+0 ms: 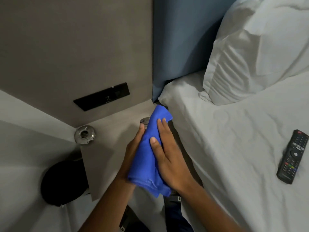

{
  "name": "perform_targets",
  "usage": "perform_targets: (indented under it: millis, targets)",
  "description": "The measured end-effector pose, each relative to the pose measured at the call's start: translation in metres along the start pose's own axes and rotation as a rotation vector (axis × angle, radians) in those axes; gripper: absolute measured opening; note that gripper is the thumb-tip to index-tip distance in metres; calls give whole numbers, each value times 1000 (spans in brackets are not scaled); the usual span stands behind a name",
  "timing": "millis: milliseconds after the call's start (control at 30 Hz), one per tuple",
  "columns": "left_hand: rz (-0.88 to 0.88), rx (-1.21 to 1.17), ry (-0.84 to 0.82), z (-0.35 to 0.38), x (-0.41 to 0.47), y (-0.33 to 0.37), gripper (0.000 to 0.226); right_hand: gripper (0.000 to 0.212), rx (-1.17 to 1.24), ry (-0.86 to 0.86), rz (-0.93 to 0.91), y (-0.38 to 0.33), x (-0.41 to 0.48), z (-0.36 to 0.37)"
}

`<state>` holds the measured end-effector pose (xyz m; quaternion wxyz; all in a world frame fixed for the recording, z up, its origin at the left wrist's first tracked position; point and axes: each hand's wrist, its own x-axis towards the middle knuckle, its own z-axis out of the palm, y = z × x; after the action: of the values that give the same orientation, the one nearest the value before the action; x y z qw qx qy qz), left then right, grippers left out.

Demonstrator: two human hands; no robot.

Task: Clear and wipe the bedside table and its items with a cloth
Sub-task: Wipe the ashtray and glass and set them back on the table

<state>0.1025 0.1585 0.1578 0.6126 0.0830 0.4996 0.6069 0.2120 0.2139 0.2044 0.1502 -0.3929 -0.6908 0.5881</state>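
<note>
A blue cloth (147,154) is wrapped around a tall item above the grey bedside table (107,158). Only the item's shiny round top (144,121) shows past the cloth, so I cannot tell what it is. My left hand (133,148) grips the item from the left, under the cloth. My right hand (167,154) lies flat on the cloth with its fingers spread along it. A round metal ashtray (85,134) stands at the table's far left corner.
A bed with white sheets (234,148) borders the table on the right, with a pillow (259,47) at its head and a black remote (293,156) lying on it. A black switch panel (102,96) is on the wall. A black round bin (63,183) sits left of the table.
</note>
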Motion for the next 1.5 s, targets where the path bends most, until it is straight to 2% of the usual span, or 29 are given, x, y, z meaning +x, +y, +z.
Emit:
perform_targets:
  millis: [100,133,200,267,367,500,600,633,733,833,900,1000,1067,1167,1333,1500]
  targets:
    - [38,-42,155,-2,3,7,75,56,77,16,36,9,-24,8]
    - [69,-4,219,0,1,8,77,58,115,18,66,13,-29,9]
    - [39,-18,227,3,-2,5,71,61,165,25,114,17,-29,10]
    - [-55,-17,131,-1,-5,-9,61,61,142,53,115,15,-19,8]
    - [-45,130,80,-8,-7,-13,26,57,22,68,22,8,0,1]
    - [-25,328,109,-14,0,-8,23,56,-13,36,-30,7,13,-10]
    - [-57,268,70,-19,2,-2,21,55,46,17,63,8,19,-14]
    - [-63,227,83,-21,3,1,28,56,53,2,76,10,19,-14]
    - [-24,177,194,-27,10,9,51,65,25,-71,75,19,12,-10]
    - [68,236,303,-27,20,17,45,73,50,-58,137,36,6,-8]
    - [124,381,379,-23,29,17,43,58,38,10,203,49,10,-11]
    - [208,764,514,-27,61,15,45,27,-14,53,257,73,18,-22]
    - [212,920,547,-36,92,16,51,18,18,63,312,91,22,-32]
    - [187,954,586,-48,150,14,63,19,61,112,383,119,26,-47]
    - [233,1039,616,-59,227,-5,59,24,159,183,384,150,36,-65]
    - [237,1028,673,-68,262,-20,56,24,180,244,378,158,38,-86]
